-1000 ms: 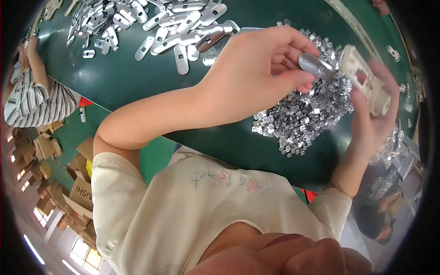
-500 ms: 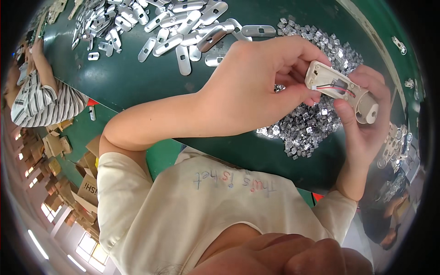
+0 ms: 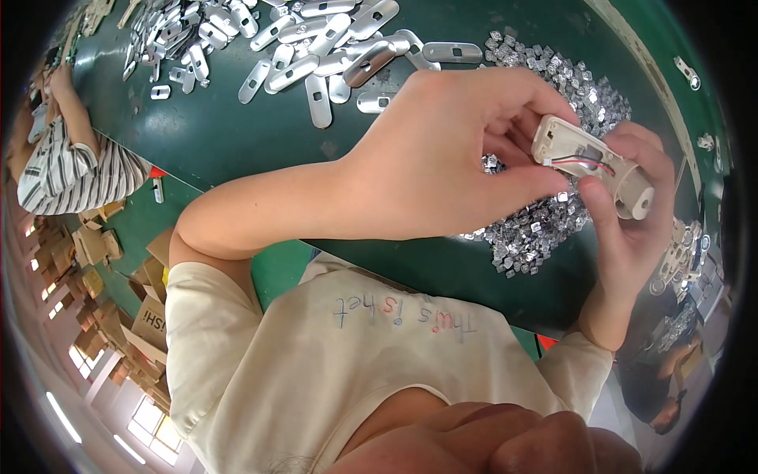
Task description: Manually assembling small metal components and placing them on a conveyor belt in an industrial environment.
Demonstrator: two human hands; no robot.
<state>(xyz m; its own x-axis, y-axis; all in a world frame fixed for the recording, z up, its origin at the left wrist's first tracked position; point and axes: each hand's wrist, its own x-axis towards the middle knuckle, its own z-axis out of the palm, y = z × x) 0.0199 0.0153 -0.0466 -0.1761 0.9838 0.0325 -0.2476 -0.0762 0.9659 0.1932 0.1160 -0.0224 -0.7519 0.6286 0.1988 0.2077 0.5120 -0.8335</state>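
Observation:
An off-white plastic housing (image 3: 570,144), long with a round collar at one end, is held tilted over the table between my two hands. Its open side shows a red and a black wire (image 3: 588,163) ending in a small white connector. My right hand (image 3: 638,189) grips the collar end, thumb on the near side and fingers round the far side. At the other end, my left hand (image 3: 450,150) has its fingers bent against the far edge, with the thumb by the near edge. Below them lies a heap of small shiny square metal pieces (image 3: 537,237), partly hidden by my hands.
Long rounded silver plates (image 3: 318,103) lie piled on the dark green table (image 3: 229,134) beyond my left arm. More metal parts (image 3: 683,253) lie at the far right. Another person in a striped garment (image 3: 75,170) is at the left, near cardboard boxes (image 3: 150,316).
The housing has shifted slightly right and toward me with both hands. My left thumb has moved off the connector to below the housing's near edge.

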